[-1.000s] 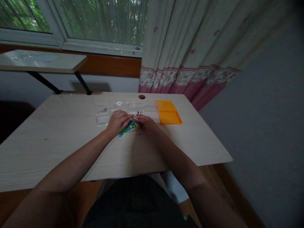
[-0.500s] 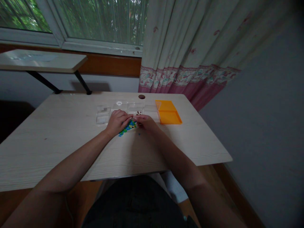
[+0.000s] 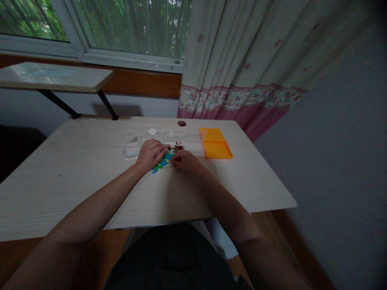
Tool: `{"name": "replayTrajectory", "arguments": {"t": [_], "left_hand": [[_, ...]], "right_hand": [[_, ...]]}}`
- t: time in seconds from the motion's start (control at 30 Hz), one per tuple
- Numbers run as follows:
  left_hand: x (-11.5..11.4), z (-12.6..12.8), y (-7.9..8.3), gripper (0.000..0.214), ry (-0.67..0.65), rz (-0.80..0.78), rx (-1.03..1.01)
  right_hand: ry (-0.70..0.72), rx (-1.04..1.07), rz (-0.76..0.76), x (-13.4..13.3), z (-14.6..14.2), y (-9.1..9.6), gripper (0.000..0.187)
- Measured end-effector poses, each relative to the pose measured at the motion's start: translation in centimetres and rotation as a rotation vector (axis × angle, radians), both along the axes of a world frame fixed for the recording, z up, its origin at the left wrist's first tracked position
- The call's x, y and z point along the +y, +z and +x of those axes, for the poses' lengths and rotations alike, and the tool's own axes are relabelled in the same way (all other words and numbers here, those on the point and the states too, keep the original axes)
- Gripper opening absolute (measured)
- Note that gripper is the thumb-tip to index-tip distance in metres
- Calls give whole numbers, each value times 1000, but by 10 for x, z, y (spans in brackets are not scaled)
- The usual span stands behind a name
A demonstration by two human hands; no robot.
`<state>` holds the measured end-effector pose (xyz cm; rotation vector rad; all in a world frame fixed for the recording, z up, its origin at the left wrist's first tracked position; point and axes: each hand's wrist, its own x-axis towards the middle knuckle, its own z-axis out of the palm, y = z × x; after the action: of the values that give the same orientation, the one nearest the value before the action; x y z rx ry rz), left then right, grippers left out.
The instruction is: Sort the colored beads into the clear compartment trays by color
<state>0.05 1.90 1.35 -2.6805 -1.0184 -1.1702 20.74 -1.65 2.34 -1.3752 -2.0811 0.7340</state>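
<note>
My left hand [image 3: 149, 155] lies at the left front corner of a small clear plastic box [image 3: 183, 143]. Its thumb and forefinger appear to grip the box's edge. Dark brown bits [image 3: 178, 147] lie inside that box. In front of it spreads a loose pile of tiny blue, green and yellow pieces [image 3: 163, 161], partly hidden under the left fingers. At the pile's right side, my right hand [image 3: 186, 162] has its fingertips pinched together, close to the pieces. Whatever is between them is too small to make out.
Left of my hands stand clear compartments [image 3: 132, 149], with another clear tray [image 3: 152, 133] behind. An open orange case [image 3: 216, 144] sits to the right on the pale desk [image 3: 145, 201]. A cable hole [image 3: 182, 123] and a raised shelf [image 3: 72, 80] are farther back.
My right hand has drawn back from the clear box's front edge, down to the pile. More brown bits now show in the box. The left hand stays in place.
</note>
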Motion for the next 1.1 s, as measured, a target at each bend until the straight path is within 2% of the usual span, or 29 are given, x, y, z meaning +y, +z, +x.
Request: {"name": "replayTrajectory", "arguments": {"t": [0.6, 0.9, 1.1], "left_hand": [[-1, 1, 3, 28, 14, -14, 3], [0, 0, 1, 29, 31, -29, 20], [3, -1, 0, 29, 61, -51, 39]], "right_hand": [[10, -105, 59, -3, 0, 1, 14], [52, -326, 104, -7, -2, 7, 19], [11, -323, 110, -7, -1, 8, 17]]}}
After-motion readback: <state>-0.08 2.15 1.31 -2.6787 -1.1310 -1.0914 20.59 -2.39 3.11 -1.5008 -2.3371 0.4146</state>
